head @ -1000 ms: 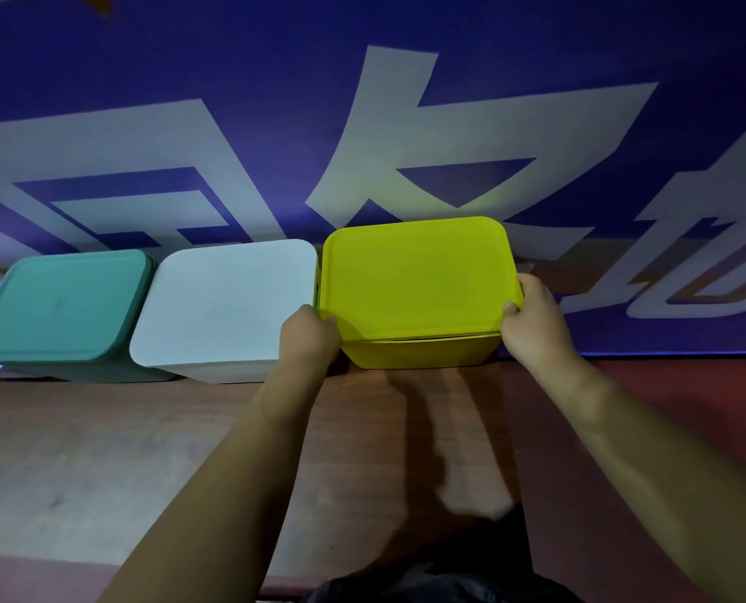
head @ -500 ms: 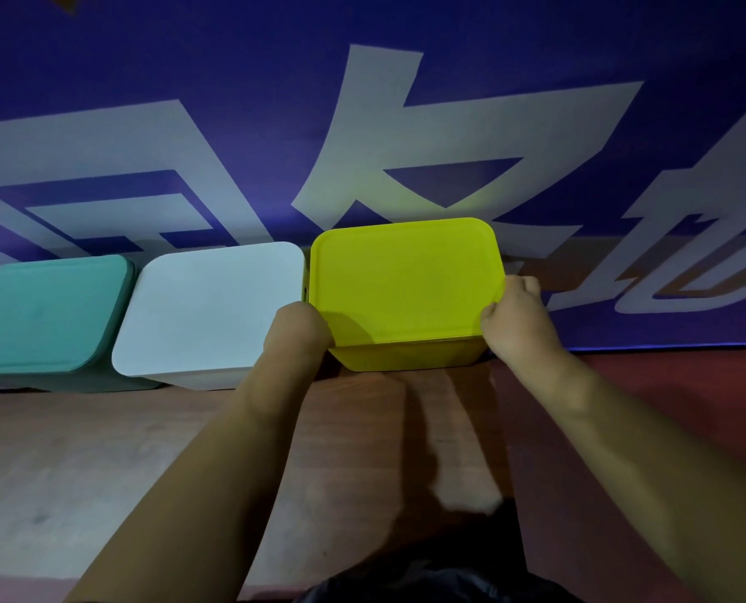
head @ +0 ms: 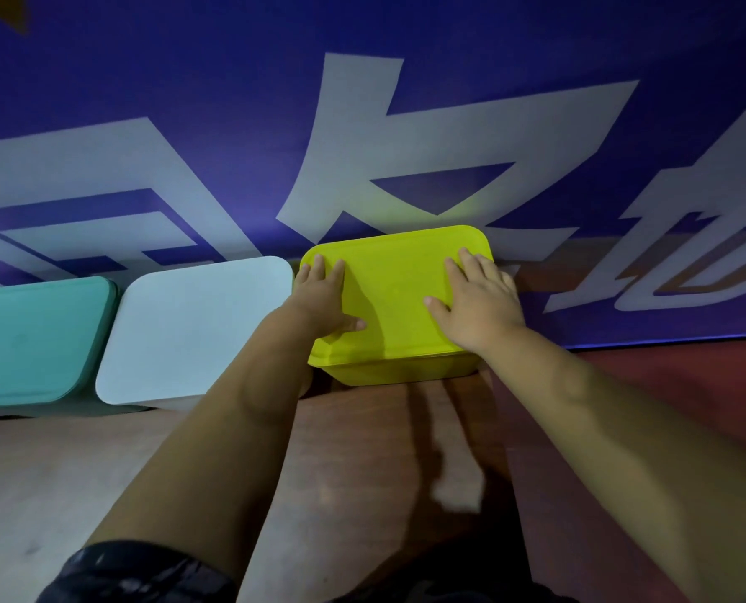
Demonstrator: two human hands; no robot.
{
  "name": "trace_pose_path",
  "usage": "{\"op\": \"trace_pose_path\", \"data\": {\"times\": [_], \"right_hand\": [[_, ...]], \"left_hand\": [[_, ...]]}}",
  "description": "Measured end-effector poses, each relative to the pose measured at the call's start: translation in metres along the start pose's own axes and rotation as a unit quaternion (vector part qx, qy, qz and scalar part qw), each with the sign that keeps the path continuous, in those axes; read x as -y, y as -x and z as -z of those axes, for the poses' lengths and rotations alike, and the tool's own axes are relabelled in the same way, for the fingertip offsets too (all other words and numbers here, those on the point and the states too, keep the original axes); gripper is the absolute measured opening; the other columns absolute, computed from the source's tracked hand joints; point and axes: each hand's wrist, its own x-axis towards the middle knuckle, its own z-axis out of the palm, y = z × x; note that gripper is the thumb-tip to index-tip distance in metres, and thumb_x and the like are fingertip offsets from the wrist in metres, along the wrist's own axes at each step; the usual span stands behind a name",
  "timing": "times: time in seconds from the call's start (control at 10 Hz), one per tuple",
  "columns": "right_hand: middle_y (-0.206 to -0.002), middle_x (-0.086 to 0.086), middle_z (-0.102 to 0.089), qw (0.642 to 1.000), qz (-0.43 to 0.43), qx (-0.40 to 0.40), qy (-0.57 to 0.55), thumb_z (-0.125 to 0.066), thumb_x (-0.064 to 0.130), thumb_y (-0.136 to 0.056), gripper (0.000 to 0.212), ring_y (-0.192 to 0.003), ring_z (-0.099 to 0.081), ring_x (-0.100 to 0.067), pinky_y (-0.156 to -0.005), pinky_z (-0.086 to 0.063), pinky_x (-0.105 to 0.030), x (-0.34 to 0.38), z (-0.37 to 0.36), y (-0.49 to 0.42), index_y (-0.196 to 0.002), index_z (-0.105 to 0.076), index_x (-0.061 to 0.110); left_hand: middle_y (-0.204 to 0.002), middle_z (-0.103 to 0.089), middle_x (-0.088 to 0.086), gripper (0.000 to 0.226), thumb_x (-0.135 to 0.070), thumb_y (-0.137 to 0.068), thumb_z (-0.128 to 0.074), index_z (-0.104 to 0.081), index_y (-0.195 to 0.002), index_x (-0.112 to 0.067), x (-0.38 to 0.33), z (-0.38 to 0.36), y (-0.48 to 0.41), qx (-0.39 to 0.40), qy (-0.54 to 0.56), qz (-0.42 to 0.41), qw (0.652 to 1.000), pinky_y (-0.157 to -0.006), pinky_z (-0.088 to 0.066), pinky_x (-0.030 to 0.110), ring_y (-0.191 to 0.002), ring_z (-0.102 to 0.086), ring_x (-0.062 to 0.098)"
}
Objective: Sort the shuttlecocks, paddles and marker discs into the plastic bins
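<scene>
The left grip and right grip lay flat, fingers straight, holding nothing, on the lid of the yellow bin. It stood rightmost of 3, just beside the white bin, against the blue banner.

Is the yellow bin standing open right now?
No, the yellow lid sits on the yellow bin, and the left hand and right hand both lie flat on top of it.

Left hand and right hand lie flat, spread apart (palms down).
</scene>
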Motion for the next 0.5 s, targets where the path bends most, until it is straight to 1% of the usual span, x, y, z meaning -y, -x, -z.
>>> {"op": "trace_pose_path", "data": {"times": [0.1,0.2,0.3,0.4,0.5], "right_hand": [[-0.174,-0.004,-0.021,1.0,0.004,0.0,0.014,-0.04,0.073,-0.098,0.084,-0.157,-0.02,-0.029,-0.122,-0.026,-0.051,0.001,0.006,-0.003,-0.164,-0.032,0.022],[-0.168,-0.004,-0.029,0.999,0.002,0.025,0.035,-0.045,0.075,-0.095,0.083,-0.151,-0.027,-0.031,-0.119,-0.031,-0.053,0.003,0.015,-0.01,-0.159,-0.04,0.022],[-0.159,-0.006,-0.038,0.997,0.002,0.057,0.061,-0.049,0.076,-0.094,0.079,-0.145,-0.034,-0.034,-0.114,-0.036,-0.053,0.009,0.028,-0.014,-0.151,-0.048,0.02],[-0.154,-0.01,-0.039,0.991,-0.011,0.11,0.077,-0.054,0.071,-0.095,0.076,-0.142,-0.038,-0.037,-0.11,-0.041,-0.051,0.016,0.041,-0.02,-0.148,-0.048,0.017],[-0.15,-0.017,-0.043,0.991,-0.014,0.133,0.028,-0.059,0.055,-0.098,0.065,-0.137,-0.045,-0.04,-0.108,-0.045,-0.048,0.026,0.056,-0.027,-0.145,-0.052,0.011]], "left_hand": [[-0.174,0.011,0.013,0.128,-0.072,-0.078,-0.074,0.004,-0.167,-0.024,0.003,0.004,-0.004,0.006,-0.028,-0.004,1.0,-0.127,-0.01,0.054,-0.159,0.005,0.042],[-0.174,0.009,0.013,0.129,-0.075,-0.076,-0.073,0.004,-0.167,-0.026,0.001,0.006,-0.004,0.011,-0.052,-0.002,0.999,-0.128,-0.014,0.057,-0.159,0.002,0.043],[-0.174,0.01,0.014,0.13,-0.071,-0.077,-0.076,0.004,-0.167,-0.025,-0.005,0.008,-0.002,0.019,-0.048,0.008,0.999,-0.127,-0.018,0.059,-0.159,0.002,0.043],[-0.173,0.001,0.017,0.123,-0.064,-0.08,-0.079,-0.004,-0.168,-0.021,-0.012,0.008,0.004,0.02,-0.029,0.018,0.999,-0.124,-0.026,0.059,-0.158,-0.008,0.044],[-0.154,-0.044,0.016,0.083,-0.048,-0.089,-0.077,-0.042,-0.156,-0.014,-0.012,0.008,0.009,-0.001,-0.018,-0.021,1.0,-0.11,-0.048,0.048,-0.138,-0.048,0.037]]}}
